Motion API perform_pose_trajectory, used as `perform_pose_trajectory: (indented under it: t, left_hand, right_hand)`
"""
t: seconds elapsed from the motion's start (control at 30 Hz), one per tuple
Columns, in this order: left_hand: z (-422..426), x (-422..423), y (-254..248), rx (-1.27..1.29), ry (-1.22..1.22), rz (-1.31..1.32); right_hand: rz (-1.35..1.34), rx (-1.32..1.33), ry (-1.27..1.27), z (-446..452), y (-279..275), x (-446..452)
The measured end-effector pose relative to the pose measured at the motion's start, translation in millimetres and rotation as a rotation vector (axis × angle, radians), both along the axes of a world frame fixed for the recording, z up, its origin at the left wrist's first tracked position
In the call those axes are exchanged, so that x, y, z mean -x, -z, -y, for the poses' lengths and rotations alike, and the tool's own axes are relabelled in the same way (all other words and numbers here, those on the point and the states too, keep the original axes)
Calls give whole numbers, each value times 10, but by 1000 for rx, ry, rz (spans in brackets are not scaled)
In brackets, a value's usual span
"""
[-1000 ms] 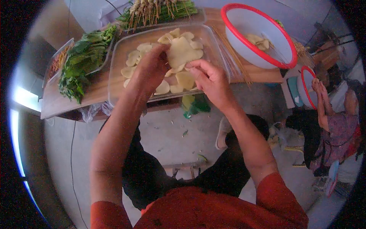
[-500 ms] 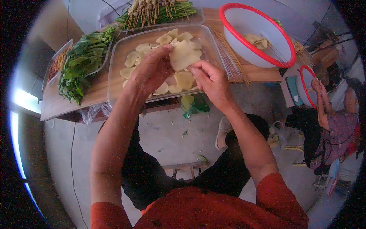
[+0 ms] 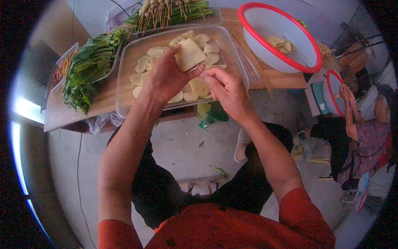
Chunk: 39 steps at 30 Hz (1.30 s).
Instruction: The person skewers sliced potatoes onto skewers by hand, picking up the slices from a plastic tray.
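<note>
A pale, flat, roughly square slice (image 3: 191, 54) is held above the clear tray (image 3: 120, 89) by my left hand (image 3: 170, 74), whose thumb rests at its upper left edge. My right hand (image 3: 227, 86) is closed at the slice's lower right, pinching a thin skewer (image 3: 198, 67) whose near end shows between the hands. A pale tip shows past the slice's upper left edge. Beneath the hands, the tray holds several pale round slices (image 3: 199, 87).
A white basin with a red rim (image 3: 278, 63) holds more slices and skewers. Loose skewers (image 3: 253, 60) lie beside the tray. Leafy greens (image 3: 89, 66) are at the left, skewered bundles (image 3: 170, 11) at the back. Another person (image 3: 367, 141) sits at the right.
The slice has turned and shifted left and slightly down, with my left fingers now under it. The skewer end now shows at my right fingertips.
</note>
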State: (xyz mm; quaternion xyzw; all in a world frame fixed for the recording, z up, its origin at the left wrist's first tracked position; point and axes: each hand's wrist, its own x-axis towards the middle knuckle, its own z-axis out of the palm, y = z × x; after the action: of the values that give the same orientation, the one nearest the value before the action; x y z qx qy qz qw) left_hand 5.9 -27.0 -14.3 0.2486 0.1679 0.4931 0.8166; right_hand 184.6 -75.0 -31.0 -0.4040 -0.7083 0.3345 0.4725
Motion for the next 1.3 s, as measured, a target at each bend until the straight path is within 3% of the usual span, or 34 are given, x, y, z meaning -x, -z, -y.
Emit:
perform_pose_trajectory:
  t: [0.23,0.3,0.33,0.4,0.6,0.7,0.87,1.23,1.3]
  left_hand:
    - [-24,4,52,-68,-73,-64]
    - [-60,50,123,-499,98,29]
    - [-58,48,101,-499,98,30]
    - [-38,30,11,-75,-24,-89]
    - [77,-72,-64,41,-137,-141]
    - [-3,-26,29,-45,-12,-62]
    - [-5,-27,-17,-2,-54,-27]
    - [44,20,-124,-5,-61,-145]
    - [30,52,-33,-408,-66,-312]
  right_hand:
    - [8,14,14,11,-10,0]
    - [-15,9,7,14,-11,8]
    - [-10,0,9,20,-22,12]
    - [-5,-9,10,25,-26,17]
    - [-45,25,21,1,0,36]
    - [38,156,15,-6,-58,34]
    - [-11,-28,33,-44,31,75]
    - [6,-47,44,-12,-5,102]
    - [15,-38,49,-9,-7,106]
